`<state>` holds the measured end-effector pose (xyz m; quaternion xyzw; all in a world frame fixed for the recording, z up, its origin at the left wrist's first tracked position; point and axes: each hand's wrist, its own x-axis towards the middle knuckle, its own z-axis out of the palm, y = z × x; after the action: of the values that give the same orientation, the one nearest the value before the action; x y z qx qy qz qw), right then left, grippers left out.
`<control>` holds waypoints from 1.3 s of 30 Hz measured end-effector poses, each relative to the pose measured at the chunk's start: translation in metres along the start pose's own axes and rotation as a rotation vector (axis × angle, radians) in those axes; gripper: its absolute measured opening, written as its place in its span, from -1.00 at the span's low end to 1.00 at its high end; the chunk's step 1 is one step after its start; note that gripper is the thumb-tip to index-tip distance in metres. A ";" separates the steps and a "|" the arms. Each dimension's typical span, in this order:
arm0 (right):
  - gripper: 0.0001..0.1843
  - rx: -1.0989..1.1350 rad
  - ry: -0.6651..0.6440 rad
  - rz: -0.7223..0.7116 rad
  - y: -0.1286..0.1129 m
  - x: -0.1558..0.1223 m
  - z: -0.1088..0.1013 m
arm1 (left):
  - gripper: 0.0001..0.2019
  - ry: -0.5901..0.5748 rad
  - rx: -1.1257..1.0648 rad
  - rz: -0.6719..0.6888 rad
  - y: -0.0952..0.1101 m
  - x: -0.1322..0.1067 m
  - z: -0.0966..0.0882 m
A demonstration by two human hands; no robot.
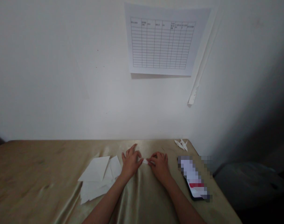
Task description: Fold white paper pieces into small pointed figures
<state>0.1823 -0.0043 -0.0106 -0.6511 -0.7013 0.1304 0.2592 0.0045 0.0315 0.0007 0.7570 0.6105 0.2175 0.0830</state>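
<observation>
A small strip of folded white paper (145,161) lies between my two hands, low over the cloth-covered table. My left hand (132,160) pinches its left end between thumb and forefinger, the other fingers raised and spread. At the right end, the thumb and forefinger of my right hand (159,163) close on the same paper. Fingertips hide both ends of it. Left of my left forearm lies a loose pile of white paper sheets (95,169).
A phone (193,179) with a lit, blurred screen lies right of my right hand. Small folded paper pieces (181,145) sit at the table's far right corner. A satiny gold cloth (39,174) covers the table, which meets a white wall bearing a printed chart (162,45).
</observation>
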 end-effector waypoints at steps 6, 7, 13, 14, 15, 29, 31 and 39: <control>-0.79 -0.007 0.035 0.012 0.001 -0.001 0.000 | -0.83 -0.021 0.067 -0.004 -0.006 -0.001 0.007; -0.80 -0.009 0.037 0.019 0.001 0.000 0.000 | -0.85 -0.034 0.075 0.007 -0.007 0.000 0.007; -0.82 -0.005 0.041 0.019 0.004 0.002 0.001 | -0.84 -0.085 0.079 0.022 -0.013 -0.001 0.006; -0.83 -0.001 0.045 0.020 0.004 0.002 0.001 | -0.83 -0.079 0.079 0.033 -0.013 -0.001 0.006; -0.84 0.003 0.051 0.022 0.004 0.002 0.001 | -0.81 -0.058 0.078 0.048 -0.014 -0.003 0.006; -0.85 -0.029 0.123 0.088 0.007 0.003 0.003 | -0.72 -0.092 0.039 0.243 -0.003 -0.020 -0.004; -0.87 -0.014 0.117 0.087 0.009 0.003 0.002 | -0.71 -0.113 0.068 0.246 -0.002 -0.021 -0.003; -0.91 0.028 0.106 0.066 0.011 0.001 -0.002 | -0.59 -0.167 0.157 0.309 -0.003 -0.020 -0.001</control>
<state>0.1928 -0.0026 -0.0143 -0.6763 -0.6627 0.1141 0.3007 -0.0017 0.0125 -0.0042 0.8614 0.4930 0.1157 0.0399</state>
